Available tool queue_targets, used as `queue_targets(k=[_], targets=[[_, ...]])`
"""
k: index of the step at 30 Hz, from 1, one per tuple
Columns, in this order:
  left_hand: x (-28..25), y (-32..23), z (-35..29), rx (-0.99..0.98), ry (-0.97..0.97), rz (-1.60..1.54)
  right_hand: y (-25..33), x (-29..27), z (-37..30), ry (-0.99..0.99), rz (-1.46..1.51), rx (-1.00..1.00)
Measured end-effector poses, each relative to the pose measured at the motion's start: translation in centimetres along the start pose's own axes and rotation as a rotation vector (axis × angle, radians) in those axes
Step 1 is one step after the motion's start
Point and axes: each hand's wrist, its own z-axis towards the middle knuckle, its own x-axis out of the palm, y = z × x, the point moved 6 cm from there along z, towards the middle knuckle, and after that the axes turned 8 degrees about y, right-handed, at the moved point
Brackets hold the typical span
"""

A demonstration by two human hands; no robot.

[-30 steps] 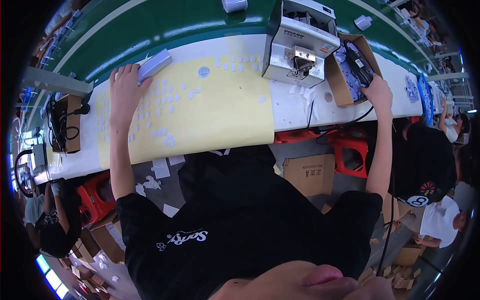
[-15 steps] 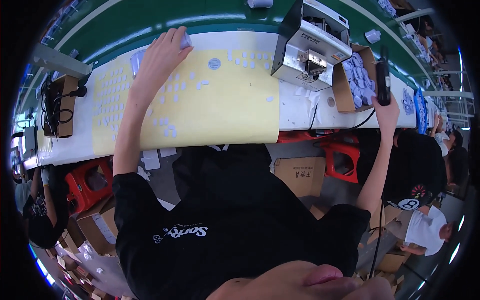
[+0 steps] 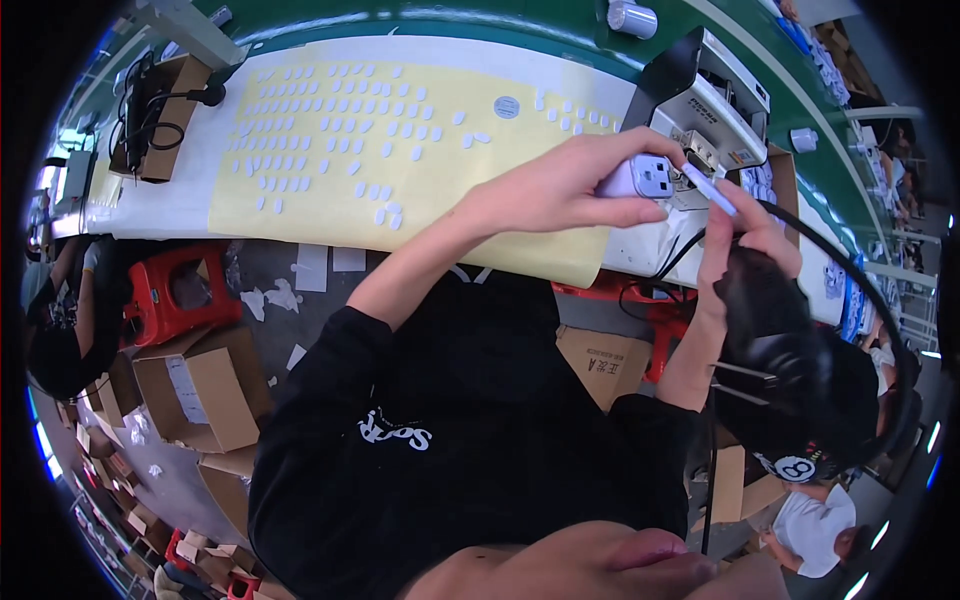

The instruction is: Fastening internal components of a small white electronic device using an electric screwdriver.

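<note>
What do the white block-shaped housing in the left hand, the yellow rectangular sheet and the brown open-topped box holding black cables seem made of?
White housing: probably smooth hard plastic, from its softly shaded surface. Yellow sheet: matte, likely paper or thin plastic, flat and dull. Brown box: apparently matte cardboard, with thin tan walls.

Left forearm slants up and right across the torso. Left hand in a C-shaped grip, loaded: index finger arched on top, thumb below. Right forearm steep, elbow bent low. Right hand just beside the left, fingers raised and pinching. Both hands right of body centre.
</note>
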Motion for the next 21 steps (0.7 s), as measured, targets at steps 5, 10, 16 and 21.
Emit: queue_targets(k=[5, 10, 16, 21], targets=[[0.7, 0.2, 0.0, 0.105, -0.048, -0.164, 0.6, 1.1, -0.6, 0.025, 0.025, -0.374], [0.9, 0.0, -0.1, 0.166, -0.093, -0.197, 1.8, 0.4, -0.5, -0.158, -0.027, -0.378], [1.0, 0.1, -0.1, 0.15, -0.002, -0.194, 3.0, 1.1, -0.1, -0.037, -0.088, -0.472], [0.5, 0.6, -0.1, 0.081, 0.091, -0.394, 3.0, 1.9, -0.6, 0.059, -0.129, -0.451]])
